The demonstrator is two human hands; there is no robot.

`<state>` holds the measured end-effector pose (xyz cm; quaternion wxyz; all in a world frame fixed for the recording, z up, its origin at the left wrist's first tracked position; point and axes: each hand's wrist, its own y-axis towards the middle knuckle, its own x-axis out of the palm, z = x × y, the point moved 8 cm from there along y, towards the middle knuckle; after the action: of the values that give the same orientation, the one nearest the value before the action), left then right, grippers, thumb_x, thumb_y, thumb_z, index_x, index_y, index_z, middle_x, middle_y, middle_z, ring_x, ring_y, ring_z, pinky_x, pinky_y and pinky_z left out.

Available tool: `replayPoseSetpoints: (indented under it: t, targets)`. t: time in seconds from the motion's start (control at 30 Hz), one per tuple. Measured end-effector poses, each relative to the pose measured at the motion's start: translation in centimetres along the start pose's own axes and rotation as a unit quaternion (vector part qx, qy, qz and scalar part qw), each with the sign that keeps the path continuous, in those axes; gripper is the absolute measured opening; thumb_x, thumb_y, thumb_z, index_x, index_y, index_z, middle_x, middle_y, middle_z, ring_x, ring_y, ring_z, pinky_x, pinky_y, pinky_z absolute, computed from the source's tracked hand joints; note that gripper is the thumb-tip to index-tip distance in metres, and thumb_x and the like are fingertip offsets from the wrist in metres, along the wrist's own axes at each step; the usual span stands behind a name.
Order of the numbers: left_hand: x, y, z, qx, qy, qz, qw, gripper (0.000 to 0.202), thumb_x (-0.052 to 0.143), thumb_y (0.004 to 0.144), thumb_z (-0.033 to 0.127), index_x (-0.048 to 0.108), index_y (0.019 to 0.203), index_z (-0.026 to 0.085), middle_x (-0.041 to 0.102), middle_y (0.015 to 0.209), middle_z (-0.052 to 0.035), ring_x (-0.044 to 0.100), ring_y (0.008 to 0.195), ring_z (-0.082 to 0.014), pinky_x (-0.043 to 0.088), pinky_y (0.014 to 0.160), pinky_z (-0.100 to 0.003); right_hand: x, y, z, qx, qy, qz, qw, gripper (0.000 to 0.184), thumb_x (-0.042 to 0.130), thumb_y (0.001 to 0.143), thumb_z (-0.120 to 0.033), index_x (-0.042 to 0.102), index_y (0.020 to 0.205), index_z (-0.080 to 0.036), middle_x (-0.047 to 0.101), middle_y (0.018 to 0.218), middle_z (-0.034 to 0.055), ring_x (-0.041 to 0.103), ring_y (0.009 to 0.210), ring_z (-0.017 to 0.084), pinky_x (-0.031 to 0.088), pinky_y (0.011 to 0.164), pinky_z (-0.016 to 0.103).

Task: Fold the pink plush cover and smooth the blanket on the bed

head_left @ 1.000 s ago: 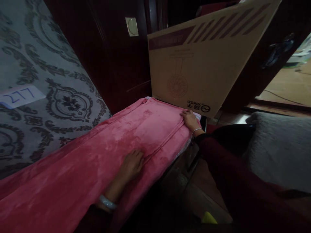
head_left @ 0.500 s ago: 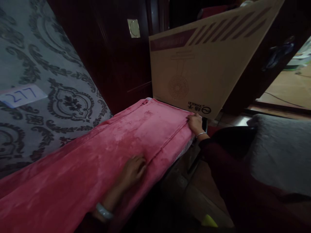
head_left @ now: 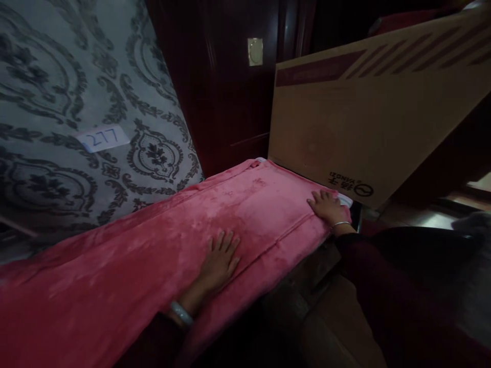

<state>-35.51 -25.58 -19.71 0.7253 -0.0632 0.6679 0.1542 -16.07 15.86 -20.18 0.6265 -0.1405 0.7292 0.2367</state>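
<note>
A pink plush blanket point(head_left: 161, 240) lies folded in a long band across a raised surface. My left hand point(head_left: 220, 258) rests flat on its middle with the fingers spread, a pale bangle on the wrist. At the blanket's far right corner my right hand point(head_left: 326, 207) lies flat with the fingers stretched out, a thin silver bracelet at the wrist. That hand sits just below the large cardboard box point(head_left: 368, 117). Neither hand grips anything.
The cardboard box leans at the blanket's far end. A grey patterned mattress point(head_left: 76, 102) with a white "277" label point(head_left: 103, 138) stands on the left. Dark red wooden panels point(head_left: 230, 92) rise behind. Floor shows at lower right.
My left hand has opened from curled to flat and slid slightly up the blanket. My right hand moved from gripping the corner edge to lying flat. The view has shifted left.
</note>
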Motion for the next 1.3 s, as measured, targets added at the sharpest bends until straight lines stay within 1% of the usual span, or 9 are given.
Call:
replayPoseSetpoints:
  t: [0.1, 0.2, 0.4, 0.53, 0.67, 0.83, 0.93, 1.13, 1.3]
  targets:
    - [-0.2, -0.2, -0.1, 0.044, -0.06, -0.049, 0.996, 0.058, 0.048, 0.104, 0.043, 0.043, 0.161, 0.028, 0.042, 0.167, -0.0122, 0.033, 0.158, -0.0279, 0.028, 0.127, -0.06, -1.3, 0.6, -1.9, -0.004, -0.008, 0.015, 1.0, 0.054, 0.032, 0.105, -0.037, 0.06, 0.144, -0.012, 0.055, 0.148, 0.0298, 0.046, 0.141, 0.047, 0.038, 0.107, 0.074]
    - [-2.2, 0.8, -2.1, 0.058, -0.115, -0.06, 0.99, 0.053, 0.047, 0.104, 0.043, 0.052, 0.155, 0.029, 0.049, 0.163, -0.0104, 0.043, 0.153, -0.024, 0.032, 0.127, -0.052, -2.5, 1.3, -9.2, -0.11, 0.023, 0.005, 0.994, 0.059, 0.035, 0.104, -0.038, 0.049, 0.156, -0.012, 0.046, 0.159, 0.0271, 0.042, 0.147, 0.044, 0.038, 0.115, 0.067]
    - [-7.3, 4.8, -13.9, -0.185, -0.026, 0.026, 0.982, 0.062, 0.045, 0.102, 0.045, 0.049, 0.157, 0.016, 0.042, 0.166, -0.0192, 0.036, 0.157, -0.0335, 0.031, 0.125, -0.059, -1.9, -1.8, -29.7, -0.417, 0.1, -0.104, 0.897, 0.066, 0.037, 0.106, -0.053, 0.033, 0.167, -0.027, 0.023, 0.175, 0.0119, 0.02, 0.161, 0.034, 0.022, 0.127, 0.06]
    - [-6.4, 4.8, -18.3, -0.28, 0.056, 0.015, 0.958, 0.065, 0.04, 0.102, 0.045, 0.044, 0.16, 0.016, 0.033, 0.17, -0.0205, 0.028, 0.159, -0.0397, 0.027, 0.123, -0.068, -0.1, -1.7, -35.9, -0.507, 0.128, -0.155, 0.838, 0.07, 0.035, 0.107, -0.062, 0.029, 0.168, -0.03, 0.019, 0.176, 0.0083, 0.014, 0.163, 0.029, 0.012, 0.13, 0.058]
    - [-3.7, 4.1, -19.2, -0.282, 0.083, -0.003, 0.956, 0.066, 0.034, 0.103, 0.047, 0.042, 0.162, 0.019, 0.03, 0.172, -0.018, 0.025, 0.16, -0.0406, 0.027, 0.122, -0.069, 1.9, 5.0, -34.6, -0.477, 0.115, -0.147, 0.859, 0.069, 0.031, 0.107, -0.063, 0.032, 0.167, -0.03, 0.021, 0.175, 0.0075, 0.014, 0.163, 0.03, 0.01, 0.13, 0.059]
    - [-2.7, 3.7, -20.2, -0.273, 0.079, 0.014, 0.959, 0.066, 0.038, 0.101, 0.051, 0.044, 0.161, 0.025, 0.033, 0.171, -0.0138, 0.027, 0.159, -0.0383, 0.027, 0.123, -0.068, 3.7, 16.2, -29.1, -0.353, 0.075, -0.122, 0.925, 0.065, 0.026, 0.108, -0.056, 0.031, 0.168, -0.031, 0.022, 0.175, 0.0052, 0.013, 0.163, 0.029, 0.009, 0.13, 0.06]
    - [-2.3, 3.5, -20.8, -0.271, 0.078, 0.022, 0.959, 0.067, 0.04, 0.1, 0.052, 0.045, 0.161, 0.025, 0.034, 0.171, -0.0135, 0.027, 0.159, -0.0381, 0.027, 0.123, -0.068, 4.7, 20.9, -26.0, -0.302, 0.054, -0.102, 0.946, 0.065, 0.023, 0.109, -0.051, 0.029, 0.169, -0.027, 0.016, 0.176, 0.0048, 0.011, 0.163, 0.028, 0.006, 0.13, 0.06]
    - [-1.8, 2.9, -21.2, -0.265, 0.089, 0.045, 0.959, 0.068, 0.039, 0.099, 0.057, 0.048, 0.159, 0.027, 0.037, 0.17, -0.0117, 0.03, 0.158, -0.0382, 0.029, 0.122, -0.067, 7.4, 26.4, -20.4, -0.211, 0.081, -0.109, 0.968, 0.07, 0.02, 0.107, -0.054, 0.024, 0.17, -0.024, 0.019, 0.176, 0.0061, 0.016, 0.162, 0.028, 0.02, 0.13, 0.055]
    - [-2.0, 3.1, -21.0, -0.267, 0.085, 0.038, 0.959, 0.067, 0.041, 0.098, 0.055, 0.049, 0.158, 0.027, 0.037, 0.17, -0.0121, 0.031, 0.158, -0.0379, 0.03, 0.122, -0.066, 6.9, 27.1, -19.0, -0.16, 0.073, -0.12, 0.977, 0.07, 0.018, 0.107, -0.056, 0.028, 0.169, -0.024, 0.018, 0.176, 0.0074, 0.017, 0.162, 0.031, 0.026, 0.127, 0.062]
